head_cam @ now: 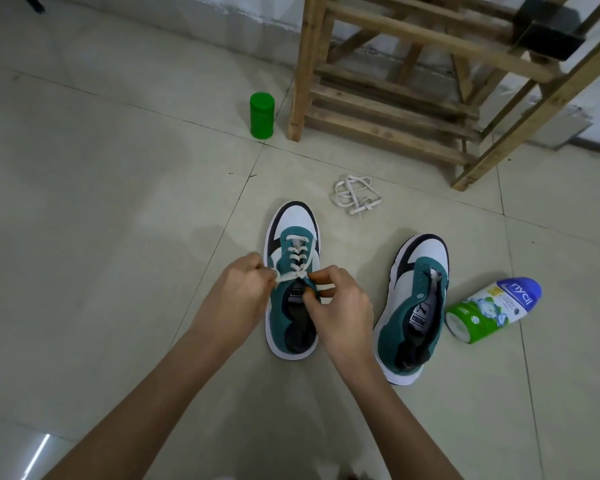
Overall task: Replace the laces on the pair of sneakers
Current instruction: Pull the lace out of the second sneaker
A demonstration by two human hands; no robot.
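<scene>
Left hand, right hand, lace pinched between

Two sneakers on the floor, toes pointing away. The left sneaker lies under the left hand and right hand, which pinch its lace. The right sneaker stands apart. A loose lace lies beyond the toes, and a bottle lies just right of the right sneaker. A jar stands behind, beside a wooden rack.

Indoor room: tiled floor, wooden rack.
</scene>
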